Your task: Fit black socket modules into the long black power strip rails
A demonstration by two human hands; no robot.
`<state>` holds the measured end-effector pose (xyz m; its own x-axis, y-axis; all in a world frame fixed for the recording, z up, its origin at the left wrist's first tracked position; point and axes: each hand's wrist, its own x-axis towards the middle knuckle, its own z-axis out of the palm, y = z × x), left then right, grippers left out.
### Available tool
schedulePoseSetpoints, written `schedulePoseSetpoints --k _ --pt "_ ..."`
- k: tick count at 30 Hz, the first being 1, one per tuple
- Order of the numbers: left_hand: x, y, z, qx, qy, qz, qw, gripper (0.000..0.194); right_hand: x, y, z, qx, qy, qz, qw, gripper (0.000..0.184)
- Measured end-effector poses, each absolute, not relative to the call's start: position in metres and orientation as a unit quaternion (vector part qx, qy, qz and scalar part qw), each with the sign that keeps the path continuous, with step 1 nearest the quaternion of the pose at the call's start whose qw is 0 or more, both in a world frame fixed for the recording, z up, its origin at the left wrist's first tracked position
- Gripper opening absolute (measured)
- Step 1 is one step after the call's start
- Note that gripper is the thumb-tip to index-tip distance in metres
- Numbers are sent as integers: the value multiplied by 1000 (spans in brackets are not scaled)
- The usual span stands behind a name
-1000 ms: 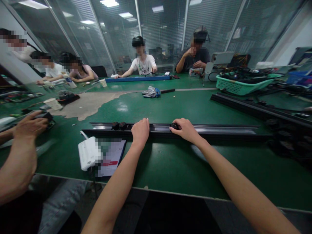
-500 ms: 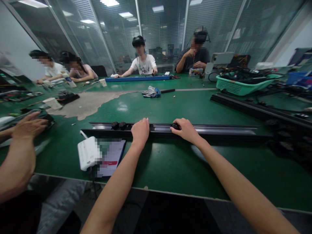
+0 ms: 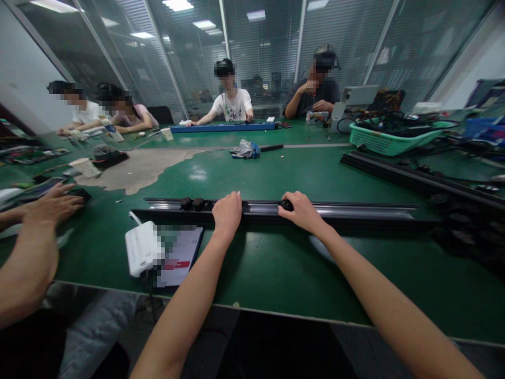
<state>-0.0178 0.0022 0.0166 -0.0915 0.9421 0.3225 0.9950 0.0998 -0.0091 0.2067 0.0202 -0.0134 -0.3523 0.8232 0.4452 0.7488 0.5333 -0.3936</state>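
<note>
Black rail (image 3: 347,210) on tbl (image 3: 276,263): I've L hand (image 3: 228,212) curled over it, hold unclear; R hand (image 3: 299,209) pinches round pc (image 3: 286,205) mid-rail. Prob. positioning step; next move needs steady rail.

Green tabletop (image 3: 300,279), long black rail (image 3: 363,211), white device (image 3: 142,250), crumpled gray-blue glove (image 3: 244,149), mint-green basket (image 3: 381,139), blue bar (image 3: 224,128)

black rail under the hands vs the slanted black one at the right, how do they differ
Pose: the middle rail runs nearly level across the view, while the slanted rail angles toward the picture's right edge.
Handling: the left hand is on the middle rail and the right hand holds a round black piece there; no hand touches the slanted rail.
Both are long, black and on the green table.
</note>
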Motion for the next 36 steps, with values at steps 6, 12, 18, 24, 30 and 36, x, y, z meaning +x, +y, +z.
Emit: schedulePoseSetpoints --k 6,12,18,24,30,36 --pt "-18 3 15 -664 -729 -107 131 51 207 21 -13 -484 -818 51 307 16" --pt "-19 3 15 -663 -730 -107 127 51 207 21 -14 -493 -816 32 299 15" --pt "-18 2 17 -662 -733 -104 117 51 208 21 -14 -497 -814 22 299 13" --pt "-18 2 17 -662 -733 -104 120 51 208 20 -13 -487 -820 29 299 12" --pt "-18 2 17 -661 -733 -100 123 51 208 20 -12 -487 -820 27 300 12" --pt "-17 1 19 -661 -736 -99 112 51 207 20 -12 -489 -819 26 300 12"
